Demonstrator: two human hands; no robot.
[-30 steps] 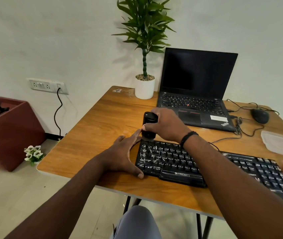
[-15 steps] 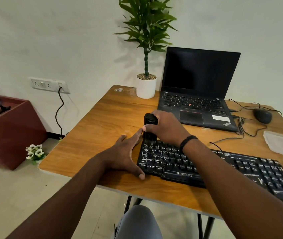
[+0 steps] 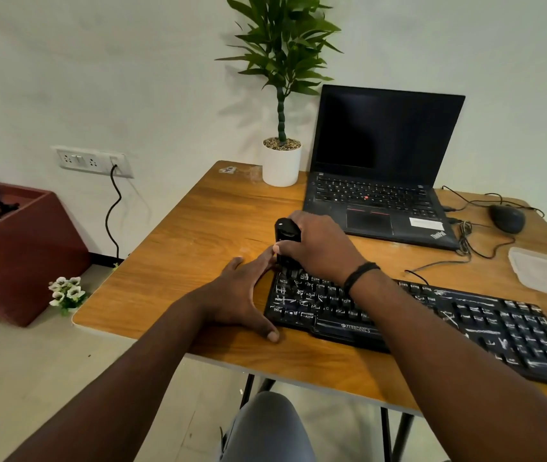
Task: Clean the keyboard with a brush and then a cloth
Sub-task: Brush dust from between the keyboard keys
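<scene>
Upright, right hand (image 3: 318, 248) grips brush (image 3: 287, 238) on keyboard (image 3: 432, 318).

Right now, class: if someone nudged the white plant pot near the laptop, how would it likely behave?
The plant pot would probably tip rather than slide, since its tall plant rises far above a narrow base. The pebbles on top suggest some steadying weight. It stands near the table edge, so a fall seems possible.

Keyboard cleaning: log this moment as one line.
stage: brushing | right hand: grips brush upright at far-left keys | left hand: open, steadying left end of keyboard | cloth: not identifiable
</scene>
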